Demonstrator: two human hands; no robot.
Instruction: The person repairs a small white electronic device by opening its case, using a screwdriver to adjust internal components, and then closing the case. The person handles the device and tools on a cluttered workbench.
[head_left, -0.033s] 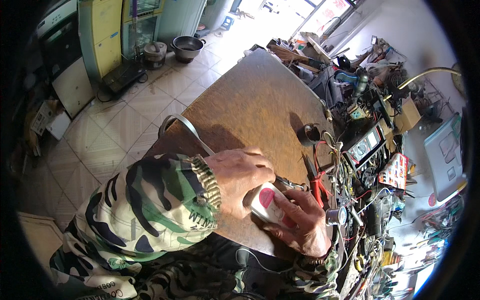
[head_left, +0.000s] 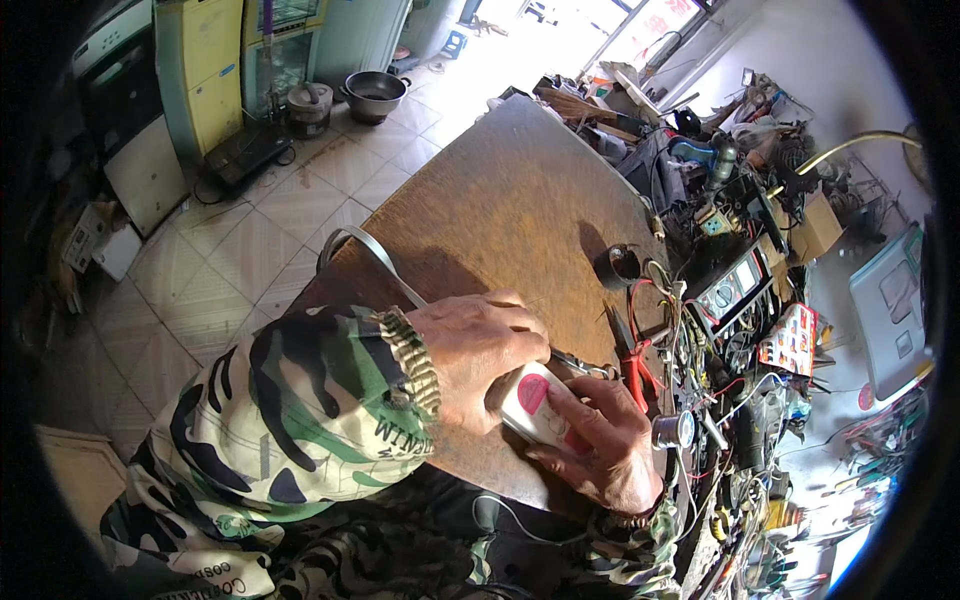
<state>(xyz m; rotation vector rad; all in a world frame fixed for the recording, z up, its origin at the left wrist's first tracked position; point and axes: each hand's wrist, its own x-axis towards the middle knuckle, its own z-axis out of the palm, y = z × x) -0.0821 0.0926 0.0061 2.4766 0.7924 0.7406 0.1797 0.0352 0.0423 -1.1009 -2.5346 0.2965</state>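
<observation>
A white case with rounded corners and pink printing, its exact kind not clear, is held low over the near part of the brown table. My left hand is closed at its left end, fingertips bent down and partly hidden. On the right, my right hand grips the case, thumb across its top. A flat grey cable loops from the table's left edge to beneath my left hand. Just past my fingers lies a small metal tool, partly covered. Red-handled pliers lie beyond my right hand.
A dark round cup stands on the table's right side. Along that edge are a multimeter, a solder spool and tangled wires. A black pot and a cooker stand on the tiled floor at the far left.
</observation>
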